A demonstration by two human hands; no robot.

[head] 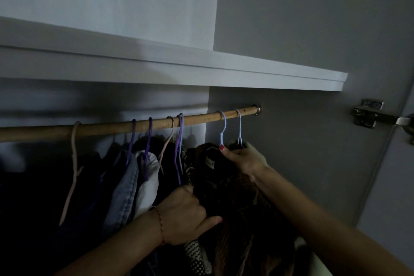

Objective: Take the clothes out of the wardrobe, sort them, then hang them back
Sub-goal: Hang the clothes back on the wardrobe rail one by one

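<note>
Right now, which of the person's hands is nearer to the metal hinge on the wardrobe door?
The right. The right hand grips dark clothes at the rod's right end, left of and below the hinge. The left hand holds clothes lower down and farther left.

The view is dim and bluish-grey. Weak light falls from the upper left onto the shelf [156,67], whose edge is the brightest part. Below the rod [134,126] the clothes [125,186] sink into near-black, losing detail. Hanger shadows smear softly on the back wall. Straight lines bow toward the edges, and grain softens everything.
</note>
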